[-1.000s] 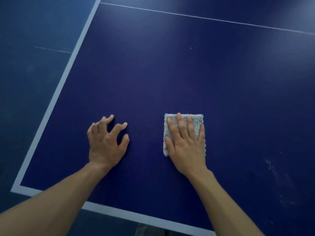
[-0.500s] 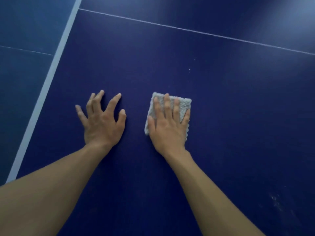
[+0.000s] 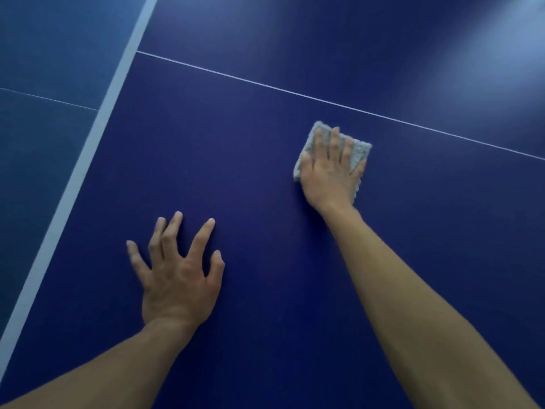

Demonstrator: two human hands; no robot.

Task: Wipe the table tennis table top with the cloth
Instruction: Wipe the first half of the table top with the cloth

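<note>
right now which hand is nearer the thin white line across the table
Right. The right hand lies flat on the cloth just short of the line; the left hand rests spread on the table, well behind it.

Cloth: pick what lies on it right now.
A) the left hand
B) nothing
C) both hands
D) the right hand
D: the right hand lies flat on the cloth with straight fingers, while the left hand rests on the bare table, apart from it.
</note>
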